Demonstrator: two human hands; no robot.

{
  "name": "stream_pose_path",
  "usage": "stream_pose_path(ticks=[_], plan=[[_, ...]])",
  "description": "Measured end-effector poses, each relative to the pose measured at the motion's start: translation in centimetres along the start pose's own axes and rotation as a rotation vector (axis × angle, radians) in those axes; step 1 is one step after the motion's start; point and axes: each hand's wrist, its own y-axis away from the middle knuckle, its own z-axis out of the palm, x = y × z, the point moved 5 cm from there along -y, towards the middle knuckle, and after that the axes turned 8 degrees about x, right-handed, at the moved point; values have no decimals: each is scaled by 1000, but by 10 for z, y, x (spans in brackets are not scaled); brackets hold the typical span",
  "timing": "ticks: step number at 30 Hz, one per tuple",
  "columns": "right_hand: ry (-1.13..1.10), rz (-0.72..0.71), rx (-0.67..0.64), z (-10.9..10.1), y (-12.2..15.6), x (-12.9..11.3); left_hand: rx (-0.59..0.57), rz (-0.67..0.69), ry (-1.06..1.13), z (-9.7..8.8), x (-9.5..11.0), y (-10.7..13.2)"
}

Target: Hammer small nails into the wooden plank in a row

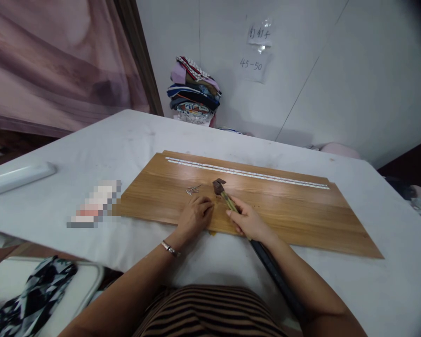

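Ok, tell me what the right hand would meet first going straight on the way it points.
Probably the left hand, just ahead; the hammer in the right hand's fingers would travel along. Depth is unclear, so it might pass above instead.

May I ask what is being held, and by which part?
The right grip holds a hammer by its handle, near the head; whether the left grip holds anything is unclear.
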Motion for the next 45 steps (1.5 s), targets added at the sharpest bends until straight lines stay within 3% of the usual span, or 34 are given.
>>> stream_pose_path(ticks=[45], plan=[[-57, 21, 9, 2, -4, 2, -34, -18, -15, -1, 0, 0]])
